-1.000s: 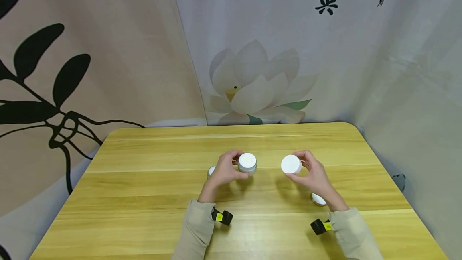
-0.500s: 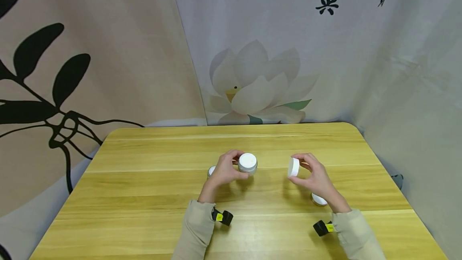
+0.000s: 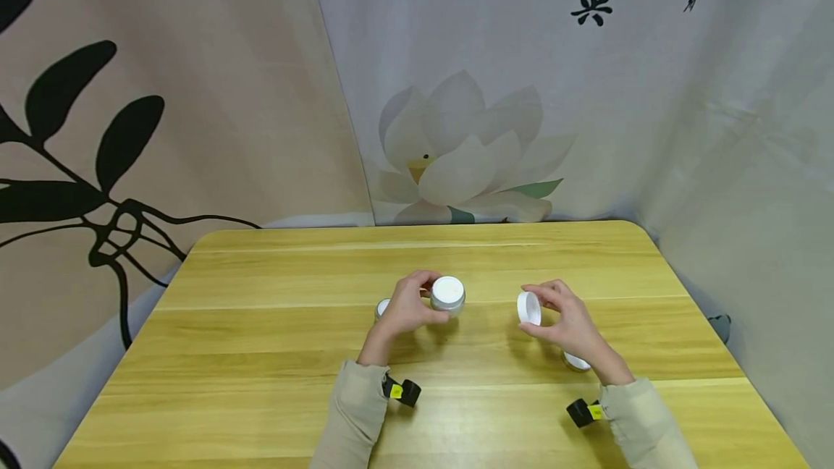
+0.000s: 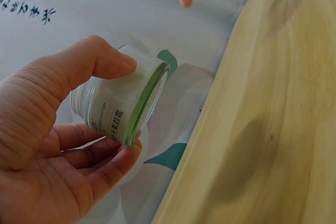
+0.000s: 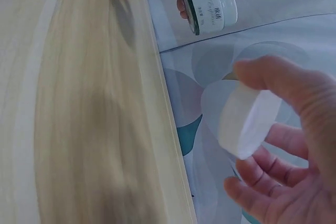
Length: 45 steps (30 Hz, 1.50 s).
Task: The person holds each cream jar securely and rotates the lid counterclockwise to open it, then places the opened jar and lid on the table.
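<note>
My left hand [image 3: 407,306] holds a cream jar [image 3: 447,295] above the table, thumb on one side and fingers on the other. It has a white top in the head view and printed labelling with a green base edge in the left wrist view [image 4: 128,98]. To its right, my right hand [image 3: 570,318] pinches a round white lid [image 3: 529,308] by its edge, tilted so its hollow inside faces the head camera. Jar and lid are well apart. In the right wrist view, the lid [image 5: 244,121] sits between thumb and fingertips.
A second small jar [image 3: 382,307] stands behind my left wrist, partly hidden. Near my right wrist lies a round white-topped object [image 3: 576,361], partly covered by the arm. The wooden table [image 3: 482,411] ends at a printed curtain [image 3: 456,35].
My right hand has turned the white lid from facing the camera with its flat top, through edge-on, to showing its inside. The left hand and jar have stayed nearly still.
</note>
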Each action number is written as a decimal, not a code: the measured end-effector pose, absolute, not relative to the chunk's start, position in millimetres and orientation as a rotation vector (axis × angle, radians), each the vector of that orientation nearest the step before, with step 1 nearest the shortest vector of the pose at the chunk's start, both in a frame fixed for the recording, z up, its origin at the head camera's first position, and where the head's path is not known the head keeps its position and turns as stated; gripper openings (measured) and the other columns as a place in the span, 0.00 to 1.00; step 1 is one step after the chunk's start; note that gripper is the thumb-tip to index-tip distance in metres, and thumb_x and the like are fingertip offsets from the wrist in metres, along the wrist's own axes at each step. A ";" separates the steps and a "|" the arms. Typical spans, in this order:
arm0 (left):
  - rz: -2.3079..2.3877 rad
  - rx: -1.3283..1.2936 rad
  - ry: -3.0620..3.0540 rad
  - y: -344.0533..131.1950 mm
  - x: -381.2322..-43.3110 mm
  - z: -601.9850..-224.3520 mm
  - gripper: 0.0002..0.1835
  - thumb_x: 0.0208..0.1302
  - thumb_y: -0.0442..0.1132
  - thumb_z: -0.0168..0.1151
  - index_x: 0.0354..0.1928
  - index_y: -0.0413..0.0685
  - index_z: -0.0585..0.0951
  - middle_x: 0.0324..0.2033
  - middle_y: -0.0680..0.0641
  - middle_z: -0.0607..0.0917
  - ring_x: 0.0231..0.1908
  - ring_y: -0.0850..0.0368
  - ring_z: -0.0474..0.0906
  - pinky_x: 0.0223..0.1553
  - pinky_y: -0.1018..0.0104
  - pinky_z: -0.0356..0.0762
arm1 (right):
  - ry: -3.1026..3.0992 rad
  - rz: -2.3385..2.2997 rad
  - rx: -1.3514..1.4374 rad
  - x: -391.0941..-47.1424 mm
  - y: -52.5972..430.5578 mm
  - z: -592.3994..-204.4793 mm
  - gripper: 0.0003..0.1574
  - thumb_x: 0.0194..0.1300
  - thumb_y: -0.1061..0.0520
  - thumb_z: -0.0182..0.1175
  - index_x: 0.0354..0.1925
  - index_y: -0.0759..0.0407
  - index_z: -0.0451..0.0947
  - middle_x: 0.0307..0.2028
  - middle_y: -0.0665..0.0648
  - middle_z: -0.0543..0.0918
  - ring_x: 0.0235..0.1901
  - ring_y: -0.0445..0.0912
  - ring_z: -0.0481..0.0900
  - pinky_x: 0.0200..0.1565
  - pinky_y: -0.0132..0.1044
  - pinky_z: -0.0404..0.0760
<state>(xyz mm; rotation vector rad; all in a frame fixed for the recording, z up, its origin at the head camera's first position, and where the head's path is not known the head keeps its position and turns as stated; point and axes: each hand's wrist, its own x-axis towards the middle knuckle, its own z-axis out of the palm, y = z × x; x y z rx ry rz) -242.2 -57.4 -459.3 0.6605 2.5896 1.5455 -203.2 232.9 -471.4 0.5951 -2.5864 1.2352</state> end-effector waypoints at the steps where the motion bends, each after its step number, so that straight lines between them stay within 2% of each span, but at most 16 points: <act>1: 1.547 0.661 2.588 -57.4 -242.3 -459.3 0.29 0.39 0.31 0.73 0.49 0.35 0.76 0.42 0.45 0.79 0.41 0.54 0.74 0.46 0.60 0.77 | -2.595 1.236 0.593 -203.0 232.6 -471.3 0.36 0.42 0.63 0.75 0.52 0.66 0.76 0.40 0.57 0.73 0.39 0.48 0.74 0.45 0.49 0.79; 4: 1.549 0.657 2.585 -57.4 -242.3 -459.2 0.29 0.39 0.30 0.73 0.49 0.35 0.76 0.42 0.44 0.79 0.41 0.53 0.74 0.46 0.60 0.77 | -2.631 1.224 0.589 -203.0 232.1 -471.4 0.36 0.43 0.61 0.75 0.53 0.69 0.76 0.40 0.59 0.73 0.39 0.52 0.75 0.45 0.51 0.79; 10: 1.545 0.664 2.587 -56.9 -242.5 -458.6 0.29 0.39 0.31 0.73 0.49 0.36 0.76 0.42 0.44 0.79 0.41 0.53 0.74 0.45 0.60 0.77 | -2.746 1.101 0.550 -204.3 231.6 -474.2 0.38 0.43 0.56 0.76 0.53 0.68 0.76 0.38 0.57 0.72 0.37 0.49 0.73 0.42 0.50 0.79; 15: 1.545 0.676 2.580 -56.0 -242.2 -458.0 0.29 0.40 0.31 0.73 0.49 0.36 0.76 0.43 0.44 0.79 0.41 0.53 0.74 0.45 0.61 0.77 | -2.785 1.005 0.543 -205.8 229.9 -479.0 0.39 0.41 0.55 0.77 0.52 0.68 0.77 0.36 0.55 0.73 0.34 0.47 0.72 0.37 0.44 0.77; 19: 1.554 0.680 2.573 -55.6 -242.2 -458.3 0.29 0.39 0.30 0.73 0.49 0.35 0.76 0.43 0.44 0.79 0.41 0.52 0.74 0.45 0.58 0.77 | -2.797 0.963 0.535 -206.7 227.9 -483.2 0.37 0.37 0.56 0.78 0.47 0.68 0.76 0.35 0.54 0.73 0.32 0.46 0.70 0.35 0.39 0.75; 24: 1.557 0.681 2.565 -55.5 -241.7 -458.8 0.29 0.39 0.30 0.73 0.49 0.35 0.77 0.43 0.43 0.79 0.41 0.52 0.74 0.46 0.55 0.77 | -2.836 0.971 0.505 -207.2 226.8 -487.4 0.34 0.36 0.55 0.79 0.41 0.64 0.74 0.35 0.54 0.74 0.32 0.45 0.70 0.35 0.38 0.74; 34: 1.536 0.679 2.572 -55.5 -241.1 -459.6 0.29 0.39 0.30 0.73 0.49 0.36 0.76 0.43 0.44 0.79 0.41 0.53 0.74 0.45 0.60 0.77 | -2.918 0.967 0.566 -208.2 227.3 -492.0 0.37 0.35 0.51 0.79 0.41 0.66 0.75 0.35 0.54 0.75 0.32 0.46 0.71 0.35 0.36 0.73; 45: 1.538 0.678 2.563 -55.3 -240.0 -459.3 0.29 0.40 0.30 0.72 0.50 0.36 0.76 0.43 0.44 0.79 0.41 0.53 0.74 0.45 0.62 0.77 | -2.912 0.918 0.634 -209.1 225.6 -494.6 0.34 0.33 0.50 0.80 0.38 0.64 0.76 0.35 0.55 0.75 0.34 0.48 0.73 0.38 0.43 0.75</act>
